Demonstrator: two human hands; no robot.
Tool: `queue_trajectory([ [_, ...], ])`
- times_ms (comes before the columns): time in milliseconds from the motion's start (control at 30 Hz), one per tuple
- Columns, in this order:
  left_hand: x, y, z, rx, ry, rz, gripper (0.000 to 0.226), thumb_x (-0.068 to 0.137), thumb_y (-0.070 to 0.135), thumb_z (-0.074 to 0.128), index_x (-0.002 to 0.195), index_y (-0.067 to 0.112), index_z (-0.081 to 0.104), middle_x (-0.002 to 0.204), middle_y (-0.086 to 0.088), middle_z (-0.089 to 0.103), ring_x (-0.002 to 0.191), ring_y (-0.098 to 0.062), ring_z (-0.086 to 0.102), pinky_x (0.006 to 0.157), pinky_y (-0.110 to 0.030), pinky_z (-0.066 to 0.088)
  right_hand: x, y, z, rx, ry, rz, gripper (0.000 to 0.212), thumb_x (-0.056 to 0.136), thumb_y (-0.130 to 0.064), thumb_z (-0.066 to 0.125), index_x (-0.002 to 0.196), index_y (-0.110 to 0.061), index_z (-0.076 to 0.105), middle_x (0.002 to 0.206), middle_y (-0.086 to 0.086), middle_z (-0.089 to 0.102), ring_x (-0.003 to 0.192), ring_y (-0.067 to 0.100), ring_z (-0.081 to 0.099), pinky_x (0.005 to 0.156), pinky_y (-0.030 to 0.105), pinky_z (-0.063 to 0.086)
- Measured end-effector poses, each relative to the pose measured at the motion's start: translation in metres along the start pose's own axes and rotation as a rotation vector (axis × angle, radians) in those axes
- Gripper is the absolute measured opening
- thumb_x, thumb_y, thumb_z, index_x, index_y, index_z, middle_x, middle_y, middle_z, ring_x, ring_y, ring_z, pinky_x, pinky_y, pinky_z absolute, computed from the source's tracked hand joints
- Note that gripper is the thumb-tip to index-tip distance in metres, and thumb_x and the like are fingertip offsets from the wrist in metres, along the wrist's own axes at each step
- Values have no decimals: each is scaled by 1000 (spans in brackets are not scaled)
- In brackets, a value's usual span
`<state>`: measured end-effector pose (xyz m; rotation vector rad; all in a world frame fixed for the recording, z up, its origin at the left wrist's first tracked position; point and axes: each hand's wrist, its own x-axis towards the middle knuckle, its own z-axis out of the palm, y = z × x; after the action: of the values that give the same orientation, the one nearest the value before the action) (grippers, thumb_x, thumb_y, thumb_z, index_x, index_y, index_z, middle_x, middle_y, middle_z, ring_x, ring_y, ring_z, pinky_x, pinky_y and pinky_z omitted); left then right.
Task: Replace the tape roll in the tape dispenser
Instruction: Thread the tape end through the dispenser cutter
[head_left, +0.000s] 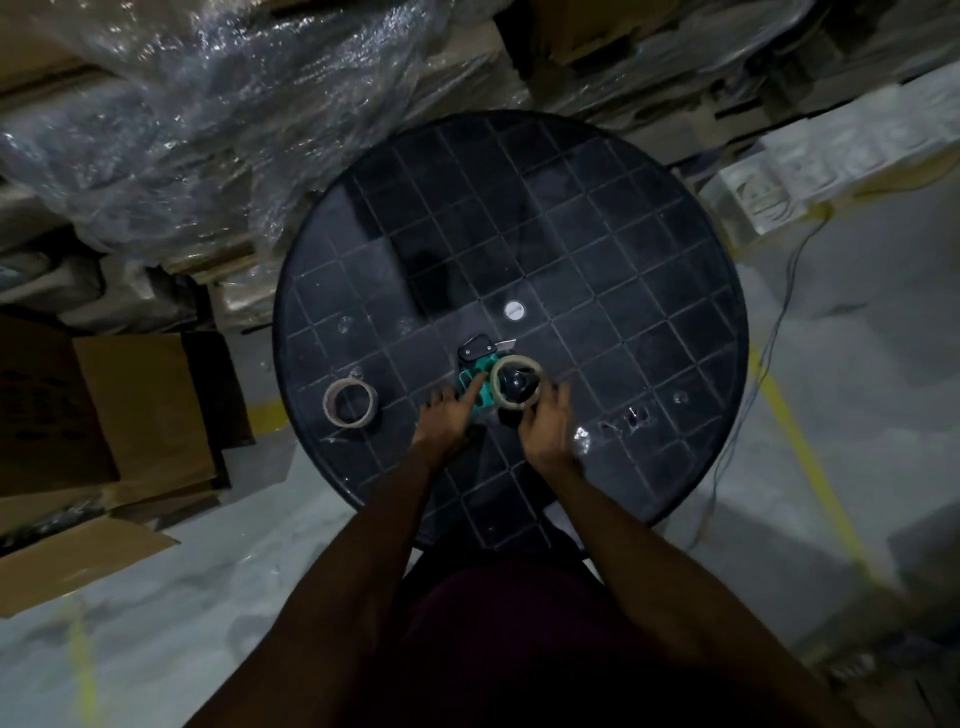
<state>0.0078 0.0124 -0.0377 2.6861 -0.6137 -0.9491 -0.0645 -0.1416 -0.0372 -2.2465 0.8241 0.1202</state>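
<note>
While the left hand (451, 415) presses the green dispenser (480, 382) flat with an extended forefinger, the right hand (545, 421) curls round the near rim of the roll (500, 387) seated over the black hub (519, 385). Both lie near the table's (649, 249) near edge. The dispenser's long axis runs away from the person. A second roll (349, 402) lies at the left edge, nearer the left hand.

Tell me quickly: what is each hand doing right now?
Left hand: open, forefinger pressing the green tape dispenser.
Right hand: touching the tape roll on the dispenser; grip cannot be told.
</note>
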Motion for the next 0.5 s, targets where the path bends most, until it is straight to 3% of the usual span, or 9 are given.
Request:
queue_trajectory([
  [67, -5, 8, 1, -169, -23, -21, 97, 88, 37, 66, 152, 41, -6, 134, -24, 42, 108, -45, 59, 91, -52, 52, -19, -1, 3, -13, -44, -76, 60, 90, -10, 56, 147, -14, 36, 142, 16, 37, 116, 27, 53, 92, 27, 44],
  [133, -13, 15, -1, -298, -7, -11, 98, 89, 28, 64, 153, 38, -9, 138, -28, 36, 108, -49, 59, 92, -51, 52, -30, -1, 13, -11, -65, -116, 65, 95, -36, 51, 153, -20, 25, 149, 21, 29, 119, 33, 51, 93, 35, 49],
  [233, -26, 28, -4, -431, 62, -2, 105, 86, 28, 68, 154, 35, -11, 140, -29, 40, 115, -48, 56, 95, -50, 51, -31, -12, 22, 41, -84, 36, 77, 89, -59, 51, 153, -39, 13, 150, 21, 18, 122, 40, 46, 101, 47, 46],
  [300, -34, 37, -7, -497, 112, 4, 112, 82, 27, 72, 153, 40, -13, 143, -25, 40, 121, -45, 54, 97, -50, 50, -25, -23, 14, 82, -99, 139, 78, 83, -59, 59, 149, -46, 20, 146, 20, 17, 120, 42, 45, 105, 47, 44],
  [433, -56, 67, -9, -637, 161, -17, 114, 83, 20, 73, 152, 42, -15, 152, -19, 28, 129, -37, 49, 99, -45, 49, -10, -37, -13, 159, -42, 232, 72, 76, -49, 75, 138, -25, 47, 129, 15, 23, 112, 34, 49, 100, 21, 37],
  [500, -60, 81, -8, -735, 234, -72, 103, 88, 24, 70, 154, 36, -8, 155, -18, 22, 136, -34, 41, 106, -42, 44, -13, -43, -22, 90, -10, 196, 67, 73, -51, 75, 131, -27, 51, 124, 12, 24, 104, 31, 52, 98, 24, 41],
])
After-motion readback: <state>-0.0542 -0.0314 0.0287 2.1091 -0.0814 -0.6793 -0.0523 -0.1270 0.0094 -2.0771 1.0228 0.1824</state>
